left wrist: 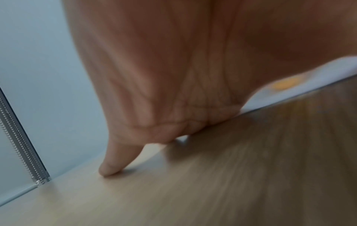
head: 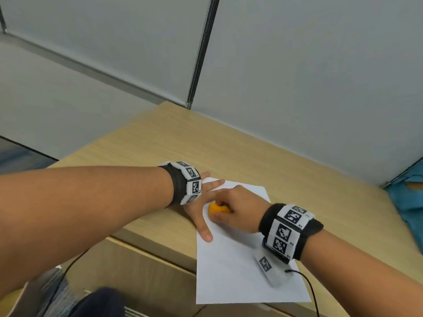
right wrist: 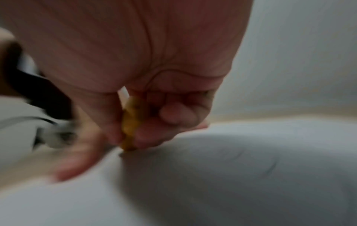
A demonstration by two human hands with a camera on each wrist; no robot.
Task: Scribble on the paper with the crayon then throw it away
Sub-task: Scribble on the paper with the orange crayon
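A white sheet of paper (head: 235, 268) lies on the wooden desk (head: 164, 138), its near end hanging past the desk's front edge. My left hand (head: 201, 202) rests flat on the paper's upper left corner, fingers spread, thumb pointing toward me. My right hand (head: 238, 209) grips a short orange crayon (head: 217, 209) just right of the left hand. In the right wrist view the crayon (right wrist: 129, 123) is pinched between thumb and fingers, its tip down on the paper (right wrist: 231, 175). The left wrist view shows the palm on the desk, with the paper edge (left wrist: 309, 85) and a blurred orange patch.
Grey partition panels (head: 297, 76) stand close behind the desk, meeting at a metal corner strip (head: 201, 53). A blue cloth-like thing (head: 407, 200) lies at the desk's right edge. A black cable (head: 309, 287) runs from my right wrist device. Drawer fronts show below the desk edge.
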